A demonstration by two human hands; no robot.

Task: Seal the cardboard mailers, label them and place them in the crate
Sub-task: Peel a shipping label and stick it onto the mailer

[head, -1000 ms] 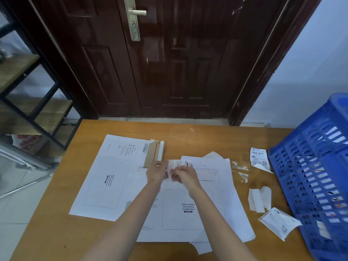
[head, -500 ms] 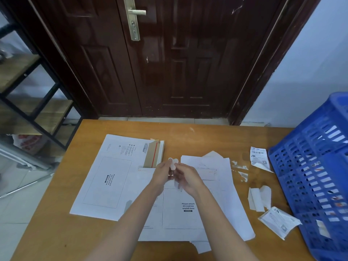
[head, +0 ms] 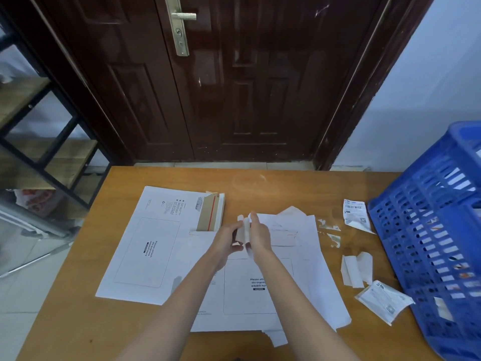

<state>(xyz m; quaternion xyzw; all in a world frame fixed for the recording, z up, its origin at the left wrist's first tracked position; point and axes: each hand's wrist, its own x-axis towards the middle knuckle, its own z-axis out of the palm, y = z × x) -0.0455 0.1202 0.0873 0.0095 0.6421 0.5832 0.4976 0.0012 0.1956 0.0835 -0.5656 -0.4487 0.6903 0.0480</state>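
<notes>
A white cardboard mailer [head: 257,285] with a printed waybill box lies in front of me on the wooden table [head: 78,321]. A second white mailer [head: 151,243] lies to its left with its brown flap [head: 209,212] open. Above the near mailer my left hand [head: 229,241] and my right hand [head: 259,235] pinch a small folded white paper strip [head: 244,229] between them. The blue plastic crate [head: 440,246] stands tilted at the table's right edge.
Printed labels [head: 355,213] [head: 384,300] and torn white backing scraps [head: 356,269] lie between the mailers and the crate. A dark wooden door [head: 234,87] stands behind the table. A black-framed wooden shelf [head: 39,157] is at the left.
Both hands lifted off the near mailer's flap and came together holding the white strip, which is now folded upright between them.
</notes>
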